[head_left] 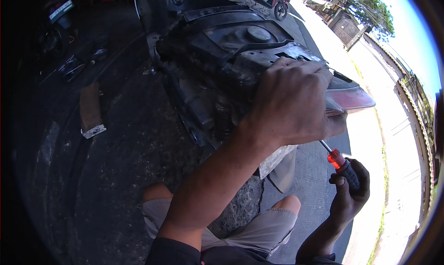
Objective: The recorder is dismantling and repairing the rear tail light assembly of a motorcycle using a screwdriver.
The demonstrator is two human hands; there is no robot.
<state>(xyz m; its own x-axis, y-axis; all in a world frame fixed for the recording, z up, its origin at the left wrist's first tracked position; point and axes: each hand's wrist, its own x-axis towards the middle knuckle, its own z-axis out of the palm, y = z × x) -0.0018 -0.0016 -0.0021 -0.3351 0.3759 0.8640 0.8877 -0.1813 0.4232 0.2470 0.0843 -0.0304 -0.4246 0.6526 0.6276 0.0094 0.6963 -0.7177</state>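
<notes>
A partly stripped scooter (217, 48) stands before me, its rear end with the red and clear tail light (354, 99) pointing right. My left hand (293, 101) is curled over the inner side of the tail light, gripping it; the hand covers that side and part of the rear frame. Lower right, my right hand (351, 188) is closed round the dark and red handle of a screwdriver (337, 159). The metal shaft slants up and left toward the underside of the tail light. Its tip is hidden behind my left hand.
On the dark floor at left lies a brown cardboard strip (90, 108), with tools (71, 67) farther off. A pale mudguard (283, 170) hangs below the scooter's rear. Another red scooter (280, 4) is parked at the back, beside a sunlit road (370, 126).
</notes>
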